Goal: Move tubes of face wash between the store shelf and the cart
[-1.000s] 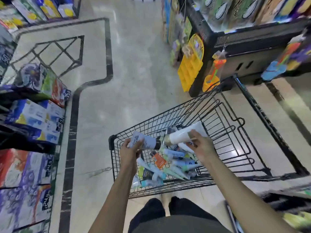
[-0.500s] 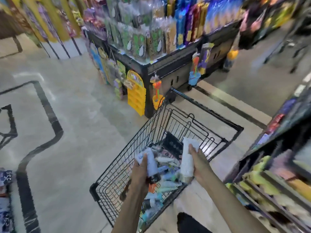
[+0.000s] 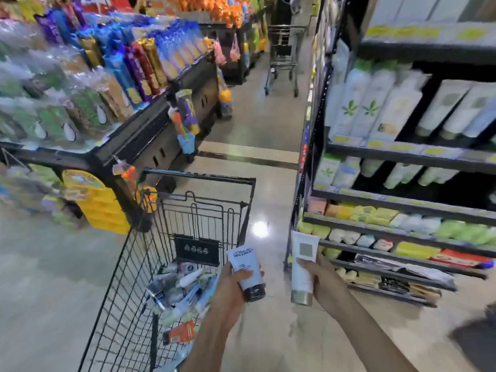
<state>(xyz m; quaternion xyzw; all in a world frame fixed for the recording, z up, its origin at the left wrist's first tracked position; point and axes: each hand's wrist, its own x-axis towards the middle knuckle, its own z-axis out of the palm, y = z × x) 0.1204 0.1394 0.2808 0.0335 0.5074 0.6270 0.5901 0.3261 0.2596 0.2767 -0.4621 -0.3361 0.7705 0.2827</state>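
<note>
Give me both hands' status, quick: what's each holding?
Left hand: closed on the grey tube with black cap.
Right hand: closed on the white tube with silver cap.

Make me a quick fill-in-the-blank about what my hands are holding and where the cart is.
1. The left hand holds a grey tube with a ____ cap.
2. The right hand holds a white tube with a ____ cap.
3. Both tubes are held with their caps pointing ____.
4. The cart stands to the ____ of the store shelf.

Missing words: black; gold; down; left
</note>
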